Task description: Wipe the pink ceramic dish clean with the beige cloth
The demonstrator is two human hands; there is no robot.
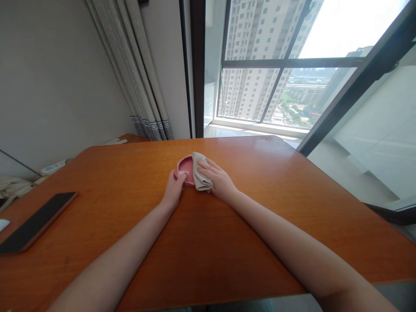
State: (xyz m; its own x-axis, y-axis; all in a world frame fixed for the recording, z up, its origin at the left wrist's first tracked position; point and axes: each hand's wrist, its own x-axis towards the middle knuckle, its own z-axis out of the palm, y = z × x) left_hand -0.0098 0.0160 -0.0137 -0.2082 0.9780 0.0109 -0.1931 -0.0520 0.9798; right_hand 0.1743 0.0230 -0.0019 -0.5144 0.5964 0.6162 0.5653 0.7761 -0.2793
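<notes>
Pink in colour, the dish (186, 164) is found between the two hands, over the table (201, 247), its hollow turned towards the wearer. Whether its underside rests on the wood or is held clear cannot be determined. Left hand (173, 186): closed on the dish's near left rim, thumb laid inside the hollow, remaining fingers largely hidden. Right hand (221, 180): fingers slightly spread over a folded grey cloth (199, 181), holding it against the dish's right part; its thumb is out of view, so whether it also grips the dish is not established. Principal risk, in my judgement: slippage at the dish's left rim, where the visible hold appears to rest on one thumb; firm pressure through the cloth could twist the dish out of that hold. Secondary risk: the cloth's loose folds could slide off the dish's right side if the fingers push without pinching. Should the dish be off the wood, a lost grip would likely knock it against the table beneath. A dark pad (38, 223) lies well apart to the dish's left and presents little likelihood of interference.
</notes>
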